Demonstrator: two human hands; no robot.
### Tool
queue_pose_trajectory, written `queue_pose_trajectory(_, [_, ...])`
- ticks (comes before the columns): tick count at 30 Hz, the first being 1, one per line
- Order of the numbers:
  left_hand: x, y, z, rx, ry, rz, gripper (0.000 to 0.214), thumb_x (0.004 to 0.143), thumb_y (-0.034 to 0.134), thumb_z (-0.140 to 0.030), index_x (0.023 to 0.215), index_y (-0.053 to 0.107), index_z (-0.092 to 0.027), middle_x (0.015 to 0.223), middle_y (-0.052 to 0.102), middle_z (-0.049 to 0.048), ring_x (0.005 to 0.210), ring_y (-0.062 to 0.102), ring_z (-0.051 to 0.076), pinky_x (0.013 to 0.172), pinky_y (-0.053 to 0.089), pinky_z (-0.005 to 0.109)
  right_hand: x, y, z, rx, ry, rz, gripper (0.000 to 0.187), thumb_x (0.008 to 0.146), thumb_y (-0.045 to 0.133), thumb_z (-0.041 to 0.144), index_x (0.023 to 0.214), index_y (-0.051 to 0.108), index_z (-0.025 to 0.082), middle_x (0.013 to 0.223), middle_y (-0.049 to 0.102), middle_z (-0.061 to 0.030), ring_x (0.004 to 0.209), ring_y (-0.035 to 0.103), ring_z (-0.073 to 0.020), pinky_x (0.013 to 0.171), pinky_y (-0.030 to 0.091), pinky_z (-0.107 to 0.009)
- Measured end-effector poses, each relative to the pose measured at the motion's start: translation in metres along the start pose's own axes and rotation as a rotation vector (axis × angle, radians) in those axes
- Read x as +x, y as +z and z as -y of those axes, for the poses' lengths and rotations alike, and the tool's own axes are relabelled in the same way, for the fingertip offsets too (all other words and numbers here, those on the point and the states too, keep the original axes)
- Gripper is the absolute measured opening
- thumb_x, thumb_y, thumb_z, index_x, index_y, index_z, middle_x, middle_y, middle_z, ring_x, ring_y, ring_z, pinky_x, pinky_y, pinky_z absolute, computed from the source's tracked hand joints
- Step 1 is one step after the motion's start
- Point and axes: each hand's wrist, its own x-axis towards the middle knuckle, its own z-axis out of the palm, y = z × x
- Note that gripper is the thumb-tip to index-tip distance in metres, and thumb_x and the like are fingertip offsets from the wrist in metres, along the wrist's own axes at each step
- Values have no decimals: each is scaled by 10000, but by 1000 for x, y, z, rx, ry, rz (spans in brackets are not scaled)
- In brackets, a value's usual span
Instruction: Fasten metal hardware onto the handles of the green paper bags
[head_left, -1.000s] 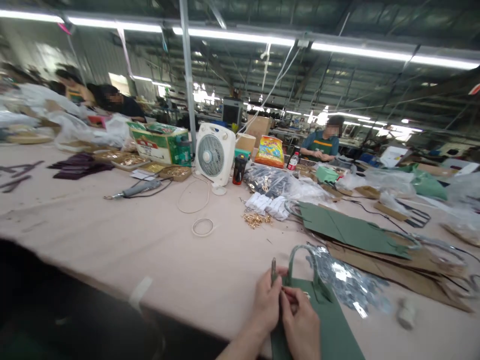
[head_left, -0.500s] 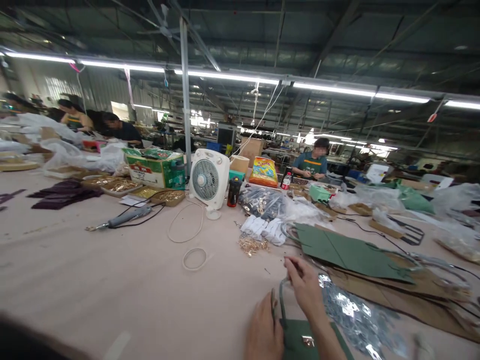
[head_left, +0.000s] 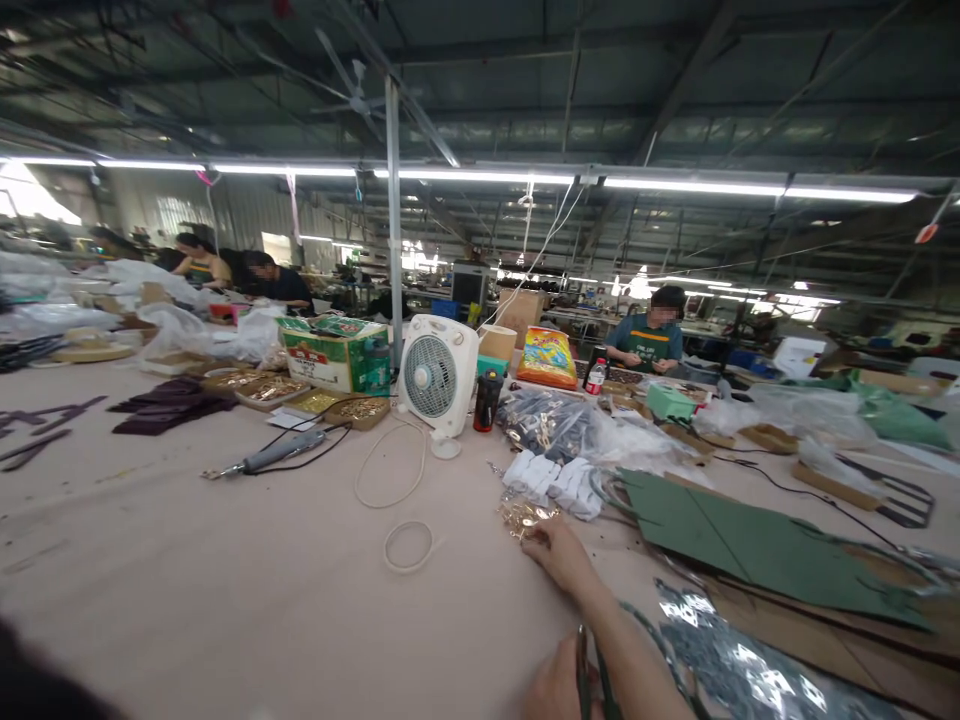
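My right hand [head_left: 562, 560] reaches across to a small pile of gold metal fittings [head_left: 519, 518]. Its fingertips are pinched together at the pile's near edge; what lies between them is too small to make out. At the bottom edge my left hand [head_left: 556, 685] is closed round a dark green strap [head_left: 583, 668], partly cut off by the frame. My right forearm crosses in front of the strap and hides part of it. Beside that arm, a plastic-covered batch of shiny metal plates [head_left: 742, 655] lies on the table.
Green bag panels with handles [head_left: 750, 540] are stacked at the right on brown sheets. White wrapped packets [head_left: 551, 480] lie behind the gold pile. A white fan [head_left: 435, 375], a dark bottle [head_left: 487, 402] and a corded grey tool [head_left: 277, 452] stand farther left. Another person [head_left: 646, 335] works across the table.
My right hand has moved forward and left from near the strap to the gold fittings. My left hand keeps hold of the strap, now lower in view; the camera view has shifted.
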Motion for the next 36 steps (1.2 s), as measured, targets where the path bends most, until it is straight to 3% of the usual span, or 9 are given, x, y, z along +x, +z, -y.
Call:
queue_pose_trajectory(7, [-17,-12,-17,-6,74,-42,678,736,566,-193,1414,544,-188,1175,736,112,1125,669,312,969,476,366,-13,-8,12,19,77,-23,104,787,668,173,694,632,202,870,719,-94,837,658,-235,818,468,-324])
queue_pose_trajectory(11, [-29,-15,-24,-42,92,-79,767,792,566,-202,1536,384,-163,1304,696,127,1240,637,274,1084,436,338,-23,-41,21,171,103,-117,245,883,613,316,662,624,211,660,659,-38,700,643,-204,759,495,-318])
queue_pose_trajectory(14, [-35,-15,-26,-86,118,-163,769,855,541,-218,1579,286,-160,1372,657,141,1302,602,262,1123,433,360,-44,-79,20,354,146,-253,346,930,559,512,917,706,199,763,702,-30,675,667,-183,708,549,-313])
queue_pose_trajectory(16, [-35,-13,-26,-114,172,-236,758,875,546,-225,1579,269,-176,1423,614,144,1343,572,264,1130,447,384,-70,-106,12,453,192,-372,467,927,536,618,1084,691,206,908,730,-39,746,703,-175,735,583,-311])
queue_pose_trajectory(19, [-33,-10,-25,-50,313,-393,703,862,600,-220,1521,359,-180,1505,508,158,1419,480,301,1182,417,469,-126,-140,-6,620,269,-577,511,868,631,663,1137,670,231,1009,724,-28,855,723,-169,830,593,-314])
queue_pose_trajectory(23, [-38,-7,-30,167,561,-514,470,891,601,-145,1354,545,-206,1510,475,144,1442,413,331,1219,355,568,-212,-150,-27,829,428,-693,484,725,848,560,1038,730,211,865,723,-10,752,686,-159,721,573,-281])
queue_pose_trajectory(25, [-41,-4,-36,241,723,-470,364,922,548,-85,1252,612,-225,1465,530,115,1435,417,312,1211,373,554,-245,-142,-36,815,500,-651,461,731,856,533,1025,758,192,798,715,-15,693,643,-155,633,536,-263])
queue_pose_trajectory(29, [-38,8,-57,280,923,-207,385,944,455,-23,1222,637,-219,1304,653,93,1329,521,251,1157,453,456,-276,-124,-50,830,505,-645,440,768,834,496,1068,768,181,824,717,-33,711,617,-164,663,529,-283])
queue_pose_trajectory(36, [3,32,-96,477,823,172,362,986,436,-91,1240,655,-225,1306,677,66,1243,587,219,1084,489,380,-278,-123,-49,808,486,-631,446,775,824,471,1101,764,172,849,721,-41,717,611,-165,681,523,-290])
